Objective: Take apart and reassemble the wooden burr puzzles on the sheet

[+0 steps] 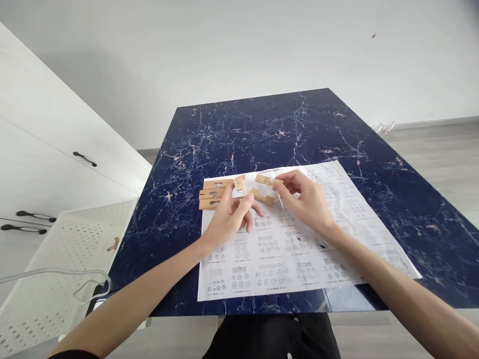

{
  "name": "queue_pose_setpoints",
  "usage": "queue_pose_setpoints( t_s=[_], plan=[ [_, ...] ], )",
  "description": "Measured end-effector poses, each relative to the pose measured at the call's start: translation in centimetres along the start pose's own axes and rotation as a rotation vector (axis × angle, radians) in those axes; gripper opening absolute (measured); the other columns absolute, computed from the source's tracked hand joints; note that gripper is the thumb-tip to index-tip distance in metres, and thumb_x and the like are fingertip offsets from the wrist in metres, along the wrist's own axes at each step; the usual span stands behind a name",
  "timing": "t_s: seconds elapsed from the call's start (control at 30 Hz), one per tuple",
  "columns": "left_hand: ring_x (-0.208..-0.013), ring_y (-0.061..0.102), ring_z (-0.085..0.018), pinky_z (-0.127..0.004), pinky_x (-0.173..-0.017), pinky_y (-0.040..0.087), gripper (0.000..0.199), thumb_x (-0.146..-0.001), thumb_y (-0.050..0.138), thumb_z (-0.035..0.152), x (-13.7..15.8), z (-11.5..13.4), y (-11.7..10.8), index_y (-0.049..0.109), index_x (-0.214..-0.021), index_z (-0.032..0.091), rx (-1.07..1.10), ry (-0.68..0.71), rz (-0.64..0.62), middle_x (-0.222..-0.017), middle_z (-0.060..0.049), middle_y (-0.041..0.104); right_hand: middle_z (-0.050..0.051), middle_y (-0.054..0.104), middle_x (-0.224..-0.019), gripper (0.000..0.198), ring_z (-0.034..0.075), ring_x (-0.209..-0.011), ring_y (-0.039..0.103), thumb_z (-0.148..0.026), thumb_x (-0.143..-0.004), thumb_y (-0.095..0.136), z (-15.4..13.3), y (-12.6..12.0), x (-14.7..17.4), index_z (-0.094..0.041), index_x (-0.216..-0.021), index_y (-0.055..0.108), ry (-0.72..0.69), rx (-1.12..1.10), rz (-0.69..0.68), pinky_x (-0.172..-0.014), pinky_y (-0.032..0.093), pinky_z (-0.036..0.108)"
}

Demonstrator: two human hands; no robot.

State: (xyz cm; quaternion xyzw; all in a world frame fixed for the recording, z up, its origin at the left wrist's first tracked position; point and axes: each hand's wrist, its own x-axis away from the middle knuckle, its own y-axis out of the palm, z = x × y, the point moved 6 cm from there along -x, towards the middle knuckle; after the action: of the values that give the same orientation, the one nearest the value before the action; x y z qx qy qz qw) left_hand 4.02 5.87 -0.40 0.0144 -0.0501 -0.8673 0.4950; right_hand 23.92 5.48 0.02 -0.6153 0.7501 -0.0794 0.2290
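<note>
My left hand (232, 213) is closed on a notched wooden block (240, 187), pinched between thumb and fingers and tilted above the paper. In my right hand (305, 199), thumb and fingertips grip the right end of another notched wooden block (265, 180). Between the hands, a third wooden block with a cut-out (262, 197) rests on the printed sheet (277, 279). Left of my left hand several wooden bars with slots (208, 193) lie side by side at the sheet's upper left; my hand hides their right ends.
The sheet bears rows of small diagrams and lies on a dark blue marbled table (247, 134). On the left stand a white cabinet (48, 134) and a perforated white surface (56, 249) with a small wooden piece (113, 244) and a white cable (56, 270).
</note>
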Motion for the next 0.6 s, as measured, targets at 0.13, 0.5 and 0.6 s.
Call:
queue_pose_setpoints(
  t_s=[0.13,0.5,0.6],
  plan=[
    [-0.043,0.056,-0.009,-0.021,-0.047,0.049,0.071,-0.110,0.061,0.046,0.6,0.1,0.5,0.023,-0.166,0.024,-0.120,-0.003,0.035,-0.074,0.003,0.074,0.006,0.079,-0.093,0.022,0.022,-0.076,0.073,-0.045,-0.104,0.064,0.3,0.4,0.0,-0.024,-0.107,0.069,0.006,0.116,-0.046,-0.067,0.054,0.037],
    [-0.052,0.053,-0.013,-0.026,-0.054,0.043,0.032,-0.114,0.048,0.049,0.4,0.3,-0.3,0.055,-0.130,0.022,-0.331,0.084,0.157,-0.066,0.001,0.068,0.007,0.079,-0.088,0.028,0.024,-0.072,0.070,-0.052,-0.106,0.057,0.4,1.2,0.3,-0.025,-0.106,0.064,-0.064,0.231,-0.106,-0.066,0.052,0.040],
    [-0.049,0.046,-0.012,-0.027,-0.052,0.039,0.035,-0.116,0.044,0.048,0.3,0.4,0.0,0.058,-0.135,0.022,-0.378,0.104,0.097,-0.071,0.000,0.071,0.008,0.080,-0.088,0.032,0.024,-0.071,0.070,-0.056,-0.106,0.056,0.4,1.3,0.2,-0.025,-0.106,0.064,-0.062,0.221,-0.122,-0.064,0.051,0.040]
  ],
)
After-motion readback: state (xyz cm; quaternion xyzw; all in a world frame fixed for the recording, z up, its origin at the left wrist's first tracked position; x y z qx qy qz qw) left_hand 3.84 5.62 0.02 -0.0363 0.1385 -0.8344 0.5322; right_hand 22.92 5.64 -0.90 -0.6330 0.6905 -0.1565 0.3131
